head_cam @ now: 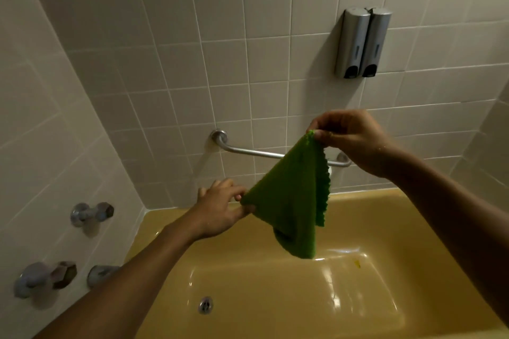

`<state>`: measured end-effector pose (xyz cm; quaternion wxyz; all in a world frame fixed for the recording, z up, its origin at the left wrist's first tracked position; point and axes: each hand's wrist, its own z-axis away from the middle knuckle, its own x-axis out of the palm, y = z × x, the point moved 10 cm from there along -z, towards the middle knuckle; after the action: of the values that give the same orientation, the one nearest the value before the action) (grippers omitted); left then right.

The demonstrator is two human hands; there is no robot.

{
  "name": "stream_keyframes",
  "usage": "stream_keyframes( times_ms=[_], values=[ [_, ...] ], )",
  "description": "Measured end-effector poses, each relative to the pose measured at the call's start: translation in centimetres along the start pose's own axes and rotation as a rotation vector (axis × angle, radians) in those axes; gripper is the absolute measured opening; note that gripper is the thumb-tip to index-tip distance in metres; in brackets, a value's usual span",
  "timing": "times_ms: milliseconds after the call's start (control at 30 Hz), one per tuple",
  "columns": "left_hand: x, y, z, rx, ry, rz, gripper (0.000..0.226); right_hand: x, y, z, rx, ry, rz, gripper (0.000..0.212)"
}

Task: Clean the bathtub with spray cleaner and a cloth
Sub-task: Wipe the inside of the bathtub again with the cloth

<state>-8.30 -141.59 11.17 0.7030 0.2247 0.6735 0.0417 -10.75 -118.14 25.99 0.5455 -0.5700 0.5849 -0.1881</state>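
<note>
Cloth (292,201) between left hand (220,209) and right hand (355,140)

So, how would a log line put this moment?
left hand: pinches green cloth lower corner | right hand: pinches top corner | cloth hangs over yellow bathtub

Green cloth (289,201) — draped above yellow bathtub (275,297)

White tiled walls (165,36), chrome grab bar (248,151) on back wall, twin silver dispensers (362,42), taps (92,212) at left
</note>
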Motion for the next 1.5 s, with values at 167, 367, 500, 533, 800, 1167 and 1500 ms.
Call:
stream_keyframes(
  times_ms=[167, 367, 500, 533, 800, 1167, 1500],
  values=[
    [-7.3, 1.2, -0.4, 0.053, 0.277, -0.044, 0.056, -3.9, -0.2, -0.2, 0.053, 0.136, 0.192, 0.01],
    [-13.1, 3.3, 0.0, 0.121, 0.452, 0.243, 0.012, -5.9, 2.0, 0.5, 0.174, 0.253, 0.172, 0.008],
    [-14.7, 5.0, 0.4, 0.166, 0.511, 0.289, 0.016, -5.6, 3.5, 1.4, 0.224, 0.294, 0.06, 0.009],
    [-14.7, 5.5, 0.5, 0.182, 0.493, 0.267, 0.02, -5.2, 3.9, 1.7, 0.234, 0.276, 0.061, 0.009],
    [-14.0, 4.5, 0.8, 0.065, 0.485, 0.453, 0.028, -3.0, 7.3, 3.4, 0.353, 0.282, -0.366, 0.012],
    [-11.5, 3.7, 1.7, -0.055, 0.578, 0.837, 0.021, -1.3, 8.7, 4.4, 0.378, 0.325, -0.364, 0.014],
    [-10.3, 13.3, 0.7, 0.198, 0.385, 0.538, 0.019, 4.4, 6.6, 4.6, 0.237, -0.244, 0.39, 0.062]
  ],
)
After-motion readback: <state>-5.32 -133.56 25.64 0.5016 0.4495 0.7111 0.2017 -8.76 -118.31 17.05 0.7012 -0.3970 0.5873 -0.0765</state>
